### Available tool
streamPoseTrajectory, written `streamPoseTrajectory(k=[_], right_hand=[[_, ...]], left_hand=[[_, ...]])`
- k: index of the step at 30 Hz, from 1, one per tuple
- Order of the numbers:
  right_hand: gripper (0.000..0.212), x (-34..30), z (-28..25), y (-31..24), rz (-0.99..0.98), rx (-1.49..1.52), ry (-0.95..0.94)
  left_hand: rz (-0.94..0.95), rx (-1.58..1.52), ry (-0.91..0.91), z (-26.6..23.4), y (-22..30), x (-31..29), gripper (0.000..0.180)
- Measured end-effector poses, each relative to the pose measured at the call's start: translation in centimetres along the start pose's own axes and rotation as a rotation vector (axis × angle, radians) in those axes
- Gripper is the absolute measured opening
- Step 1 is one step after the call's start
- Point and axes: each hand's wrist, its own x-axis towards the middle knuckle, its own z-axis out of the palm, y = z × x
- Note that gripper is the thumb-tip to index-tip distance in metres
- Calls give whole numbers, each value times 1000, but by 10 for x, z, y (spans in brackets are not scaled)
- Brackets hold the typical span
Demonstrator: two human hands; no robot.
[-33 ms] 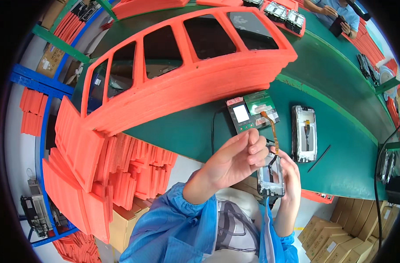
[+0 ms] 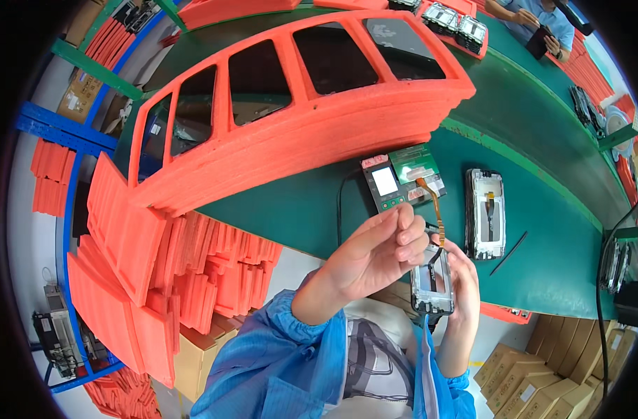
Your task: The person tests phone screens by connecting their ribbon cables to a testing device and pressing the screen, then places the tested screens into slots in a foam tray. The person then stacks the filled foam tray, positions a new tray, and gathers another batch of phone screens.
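On the near side of the test board (image 2: 404, 178), the right hand (image 2: 466, 285) grips a phone frame (image 2: 424, 283), joined to the board by an orange flex cable (image 2: 436, 209). The left hand (image 2: 380, 250), also nearside, has curled fingers; whether it pinches anything cannot be told. Right of the board lie stacked frames (image 2: 486, 213).

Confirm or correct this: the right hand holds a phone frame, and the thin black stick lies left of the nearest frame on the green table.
Not quite: the head view shows the thin black stick to the right of the nearest frame on the green table. The right hand does hold a phone frame.
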Motion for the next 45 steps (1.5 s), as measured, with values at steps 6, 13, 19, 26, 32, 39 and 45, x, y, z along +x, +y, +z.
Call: streamPoseTrajectory(k=[6,13,19,26,32,39,45], right_hand=[[42,-1,2,-1,30,9,18],[42,-4,-1,-2,47,43,5],[41,-6,1,-8,70,44,40],[52,-9,9,-14,83,48,16],[49,-10,16,-20,213,53,-95],[45,-15,31,-45,331,249,-84],[54,-13,26,-46,271,175,-173]], left_hand=[[27,-7,46,5,8,9,14],[373,2133,380,-27,62,17,37],[253,2520,422,-38,64,14,92],[135,2403,274,-46,72,21,101],[4,2403,150,-35,91,12,102],[-8,2118,-321,7,32,-16,63],[185,1989,-55,-11,19,-6,20]])
